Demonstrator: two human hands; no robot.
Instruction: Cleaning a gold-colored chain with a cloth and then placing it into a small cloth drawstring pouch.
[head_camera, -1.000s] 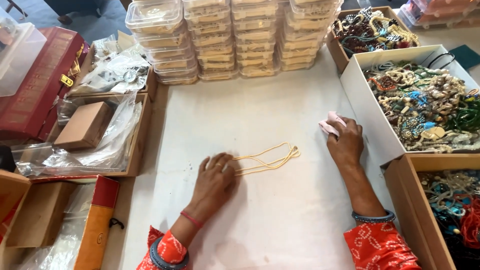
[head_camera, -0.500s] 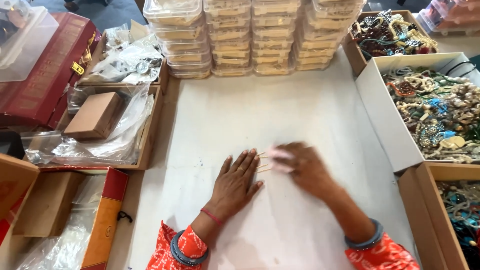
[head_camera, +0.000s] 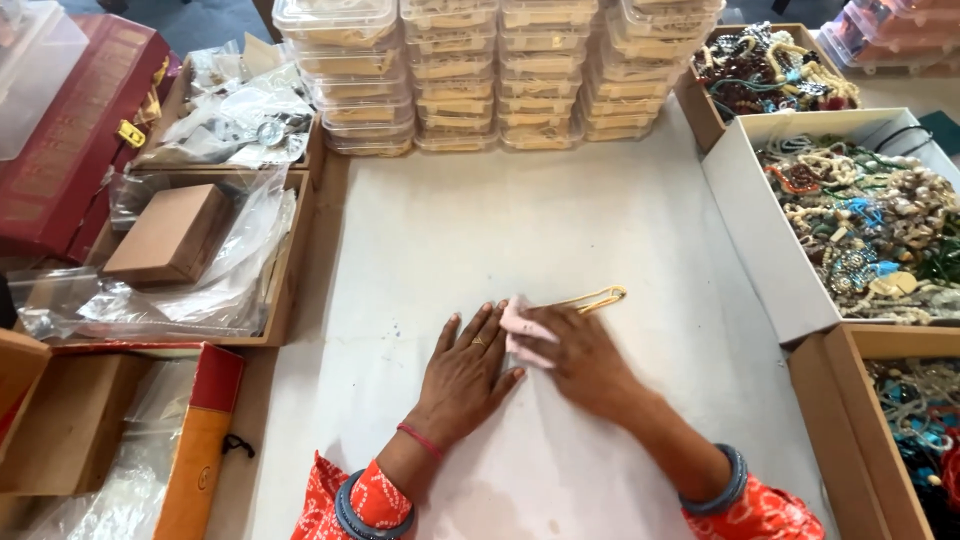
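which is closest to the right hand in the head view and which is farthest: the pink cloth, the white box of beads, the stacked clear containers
1. The pink cloth, under the right hand at the table's middle, touching it.
2. The white box of beads, off to the right side.
3. The stacked clear containers, along the far edge of the table, beyond the gold chain.

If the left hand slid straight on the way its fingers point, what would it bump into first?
Probably the pink cloth at the left hand fingertips; past that the white table looks free up to the stacked clear boxes.
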